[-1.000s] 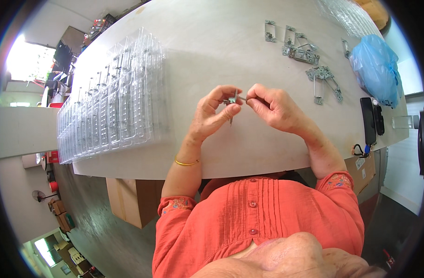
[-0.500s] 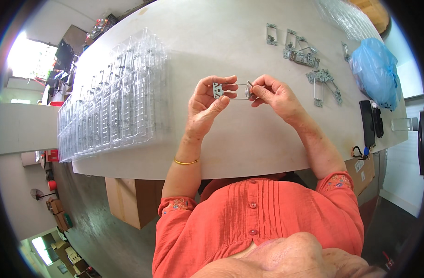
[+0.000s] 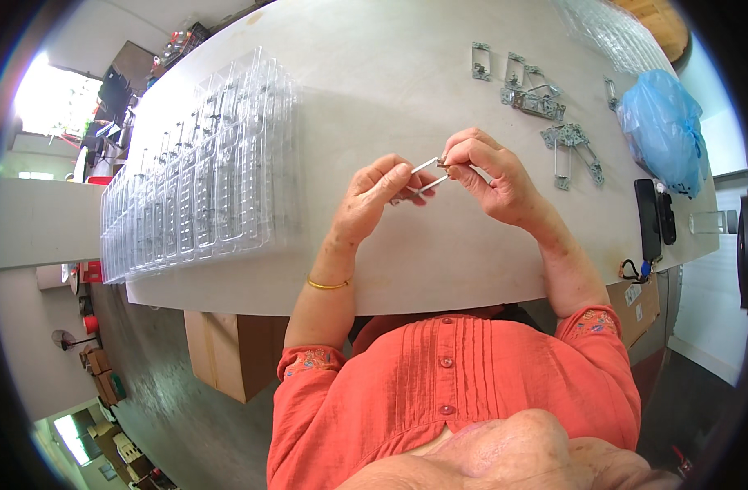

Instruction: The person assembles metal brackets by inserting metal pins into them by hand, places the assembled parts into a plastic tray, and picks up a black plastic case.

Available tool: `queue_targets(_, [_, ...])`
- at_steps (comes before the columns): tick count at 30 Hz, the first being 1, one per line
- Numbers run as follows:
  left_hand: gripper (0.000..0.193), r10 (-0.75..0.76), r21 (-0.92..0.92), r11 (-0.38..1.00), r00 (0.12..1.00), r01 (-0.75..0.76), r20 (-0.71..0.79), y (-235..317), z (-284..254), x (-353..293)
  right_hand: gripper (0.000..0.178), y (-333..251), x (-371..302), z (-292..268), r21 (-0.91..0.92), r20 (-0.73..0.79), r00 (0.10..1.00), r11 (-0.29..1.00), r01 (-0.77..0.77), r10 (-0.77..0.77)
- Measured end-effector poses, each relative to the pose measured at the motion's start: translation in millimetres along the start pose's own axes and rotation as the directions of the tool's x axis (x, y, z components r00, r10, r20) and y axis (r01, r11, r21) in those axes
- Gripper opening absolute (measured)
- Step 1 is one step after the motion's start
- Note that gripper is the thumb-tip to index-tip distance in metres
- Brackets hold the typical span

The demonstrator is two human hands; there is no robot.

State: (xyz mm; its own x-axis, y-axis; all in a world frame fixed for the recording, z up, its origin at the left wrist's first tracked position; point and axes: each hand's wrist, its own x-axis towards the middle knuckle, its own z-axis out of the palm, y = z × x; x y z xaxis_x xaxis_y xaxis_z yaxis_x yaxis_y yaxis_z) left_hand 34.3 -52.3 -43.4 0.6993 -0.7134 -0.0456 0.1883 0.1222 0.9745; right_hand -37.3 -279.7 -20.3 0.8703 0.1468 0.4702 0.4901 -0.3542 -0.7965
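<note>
Between my two hands, above the table, is a small metal frame with two thin parallel rods. My left hand closes round its left end and hides most of the plate there. The fingertips of my right hand pinch the other end, where the rods meet a small part that is mostly covered. Rods slant up from left to right. Similar metal frames lie on the table to the right of my hands, and more of them sit farther back.
Stacked clear plastic trays holding metal parts cover the left of the table. At the right are a blue plastic bag, a black elongated case and clear plastic wrap. A cardboard box stands below the table's front edge.
My left hand has turned over, so its back now faces up and the plate is hidden. The frame has gone from level to slanting, its right end higher. Both hands keep hold.
</note>
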Motion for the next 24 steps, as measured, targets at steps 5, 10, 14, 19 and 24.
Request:
queue_targets(5, [0.027, -0.010, -0.060, 0.998, 0.999, 0.012, 0.037, -2.1, 5.0, 0.1, 0.008, 5.1, 1.4, 4.3, -0.129, -0.164, 0.983, 0.990, 0.060, -0.081])
queue_targets(10, [0.024, 0.041, -0.024, 0.999, 0.997, -0.043, -0.061, -3.3, 4.9, 1.0, 0.005, 5.3, -2.7, 3.3, -0.072, -0.159, 0.980, 0.988, -0.136, 0.123])
queue_targets(14, [0.021, 0.046, -0.010, 0.999, 0.997, -0.046, -0.061, -3.8, 7.3, 1.9, 0.003, 4.6, -4.4, 7.5, -0.043, -0.157, 0.961, 0.970, -0.238, 0.229])
queue_targets(19, [0.015, 0.120, 0.213, 0.972, 0.989, -0.099, -0.085, -5.4, 4.4, 2.3, 0.006, 3.4, -5.7, 8.7, 0.000, -0.124, 0.944, 0.951, -0.309, 0.307])
queue_targets(24, [0.012, 0.196, 0.396, 0.906, 0.978, -0.153, -0.069, -2.2, 7.2, 1.9, 0.012, -8.9, -1.0, 7.9, 0.218, -0.061, 0.875, 0.862, -0.458, 0.481])
